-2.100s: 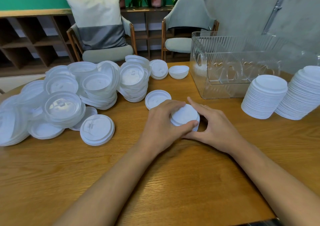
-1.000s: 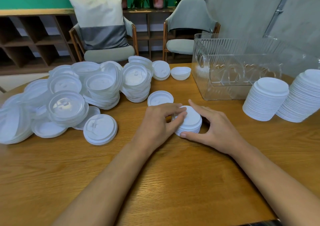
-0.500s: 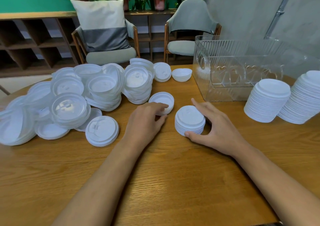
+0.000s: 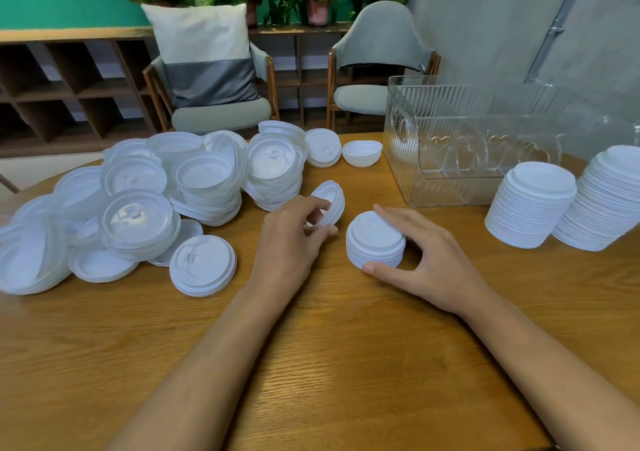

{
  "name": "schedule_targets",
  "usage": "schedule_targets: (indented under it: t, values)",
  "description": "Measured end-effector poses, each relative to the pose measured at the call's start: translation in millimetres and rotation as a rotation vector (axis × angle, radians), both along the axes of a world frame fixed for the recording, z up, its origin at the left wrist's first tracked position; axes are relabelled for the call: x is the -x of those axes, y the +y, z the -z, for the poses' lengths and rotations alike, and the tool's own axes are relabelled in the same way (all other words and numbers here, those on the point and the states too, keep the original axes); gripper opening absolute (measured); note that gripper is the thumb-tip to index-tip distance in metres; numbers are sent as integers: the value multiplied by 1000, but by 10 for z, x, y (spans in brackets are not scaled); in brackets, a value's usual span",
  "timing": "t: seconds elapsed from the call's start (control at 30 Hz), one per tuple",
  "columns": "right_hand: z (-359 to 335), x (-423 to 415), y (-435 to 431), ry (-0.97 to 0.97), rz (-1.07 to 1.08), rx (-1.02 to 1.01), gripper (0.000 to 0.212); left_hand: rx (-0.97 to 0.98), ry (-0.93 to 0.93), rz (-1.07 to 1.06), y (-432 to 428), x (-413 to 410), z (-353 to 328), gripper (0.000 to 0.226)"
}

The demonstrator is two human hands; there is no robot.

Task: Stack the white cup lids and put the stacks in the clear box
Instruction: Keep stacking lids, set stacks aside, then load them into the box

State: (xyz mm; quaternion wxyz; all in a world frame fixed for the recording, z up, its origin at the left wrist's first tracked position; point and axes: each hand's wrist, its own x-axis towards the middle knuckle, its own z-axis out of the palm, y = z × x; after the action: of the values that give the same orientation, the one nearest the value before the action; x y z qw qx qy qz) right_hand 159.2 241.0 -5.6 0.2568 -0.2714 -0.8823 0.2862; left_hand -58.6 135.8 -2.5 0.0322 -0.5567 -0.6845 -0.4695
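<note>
left hand (image 4: 294, 239) pinches a tilted white lid (image 4: 330, 204); right hand (image 4: 426, 256) cups short lid stack (image 4: 375, 241) on wooden table (image 4: 346, 364); clear box (image 4: 460, 145) behind

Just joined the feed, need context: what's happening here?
A person is stacking white cup lids at a wooden table. The left hand pinches a single lid, tilted on edge, beside the loose pile. The right hand grips a short stack standing on the table, thumb in front and fingers behind. Two taller stacks stand to the right of the clear box, and no lids show inside it yet.
</note>
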Motion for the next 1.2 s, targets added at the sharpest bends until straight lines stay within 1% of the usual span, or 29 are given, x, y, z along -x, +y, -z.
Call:
schedule_targets:
  t: [0.1, 0.27, 0.37, 0.63, 0.8, 0.9, 1.1, 1.17, 1.2]
  values:
    - [-17, 6, -5, 5, 25, 9, 87, 65, 39, -25, -4, 0, 6, 34]
    - [-23, 5, -6, -6, 29, 15, 85, 119, 3, -68, 12, 15, 6, 30]
    - [-25, 8, -8, -7, 30, 18, 85, 130, 1, -47, 23, 16, 11, 28]
    - [-28, 7, -8, 1, 32, 27, 86, 130, 97, 23, 1, -63, -28, 5]
    - [-34, 6, -13, 1, 34, 31, 87, 126, 58, 22, 16, -33, 6, 25]
    - [-20, 6, -10, 17, 32, 25, 86, 71, 98, 28, 25, -41, 8, 26]
    - [-13, 7, 0, 15, 28, 22, 85, 57, 102, 20, -14, -73, -38, 24]
    - [-13, 8, 0, 19, 28, 23, 85, -12, 91, 2, -31, -103, -85, 25]
    - [-14, 9, -2, 19, 30, 24, 86, -54, 53, 1, -41, -123, -123, 27]
